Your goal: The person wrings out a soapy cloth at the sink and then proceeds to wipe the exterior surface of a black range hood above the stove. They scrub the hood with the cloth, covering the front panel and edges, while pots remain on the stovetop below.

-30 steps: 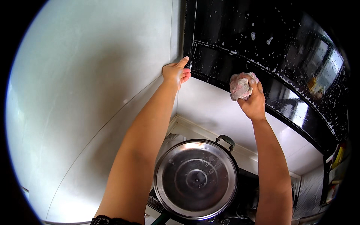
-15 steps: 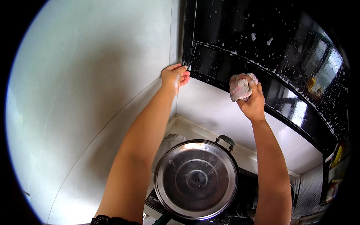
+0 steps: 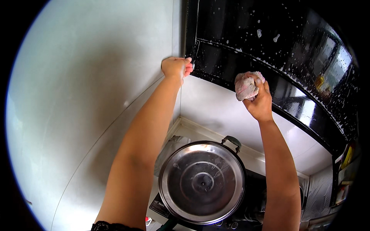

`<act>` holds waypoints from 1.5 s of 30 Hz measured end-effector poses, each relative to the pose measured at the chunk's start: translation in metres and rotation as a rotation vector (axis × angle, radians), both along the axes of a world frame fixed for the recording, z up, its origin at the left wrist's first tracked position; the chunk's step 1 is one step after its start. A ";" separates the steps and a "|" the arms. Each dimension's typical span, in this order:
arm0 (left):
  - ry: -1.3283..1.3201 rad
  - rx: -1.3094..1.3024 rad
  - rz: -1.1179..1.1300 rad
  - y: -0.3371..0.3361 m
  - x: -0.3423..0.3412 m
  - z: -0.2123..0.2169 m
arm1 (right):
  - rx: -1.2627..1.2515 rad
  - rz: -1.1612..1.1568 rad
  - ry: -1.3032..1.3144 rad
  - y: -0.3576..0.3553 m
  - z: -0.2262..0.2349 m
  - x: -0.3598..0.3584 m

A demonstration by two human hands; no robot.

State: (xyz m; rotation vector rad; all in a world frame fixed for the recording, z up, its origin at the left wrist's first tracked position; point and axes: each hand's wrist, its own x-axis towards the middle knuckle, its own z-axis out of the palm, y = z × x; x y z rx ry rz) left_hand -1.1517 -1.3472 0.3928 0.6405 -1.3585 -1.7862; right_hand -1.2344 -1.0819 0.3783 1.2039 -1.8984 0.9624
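Observation:
A glossy black range hood [image 3: 227, 61] fills the upper right, its panels dotted with white foam and drops. My right hand [image 3: 260, 102] grips a crumpled pale pink-and-white cloth [image 3: 246, 86] against the lower strip of the hood. At the hood's lower left corner, beside the wall, is my left hand [image 3: 177, 67], closed with fingers curled in and the thumb on top. Whatever its fingers may hold is hidden.
Below my arms, a wide pan with a shiny metal lid [image 3: 202, 183] and a dark side handle [image 3: 232, 142] sits on a black stove [image 3: 252, 196]. A pale wall [image 3: 96, 96] rises on the left. Bottles and packets [image 3: 345, 173] stand at the far right.
My left hand has shifted slightly up and left, and its fingers have curled in more. The right hand with the cloth has hardly moved.

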 end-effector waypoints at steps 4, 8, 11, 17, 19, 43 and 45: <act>-0.109 0.051 -0.002 -0.002 -0.003 -0.012 | -0.002 -0.006 -0.040 -0.001 0.001 -0.002; -0.032 0.039 0.017 -0.002 -0.005 -0.004 | 0.000 -0.001 -0.051 0.000 0.001 0.003; -0.015 0.039 0.020 -0.001 -0.007 0.002 | -0.002 -0.002 -0.039 0.000 -0.001 0.001; -0.078 -0.001 -0.004 -0.002 -0.007 -0.005 | -0.003 0.010 -0.009 0.001 0.001 0.000; -0.076 0.000 0.017 0.003 -0.003 0.007 | -0.016 0.009 -0.001 -0.001 0.002 0.002; -0.020 0.020 0.028 0.005 -0.004 0.010 | 0.003 0.005 -0.007 -0.001 -0.002 -0.003; -0.053 0.044 0.054 0.005 -0.007 0.002 | 0.006 0.009 0.000 0.000 -0.001 -0.001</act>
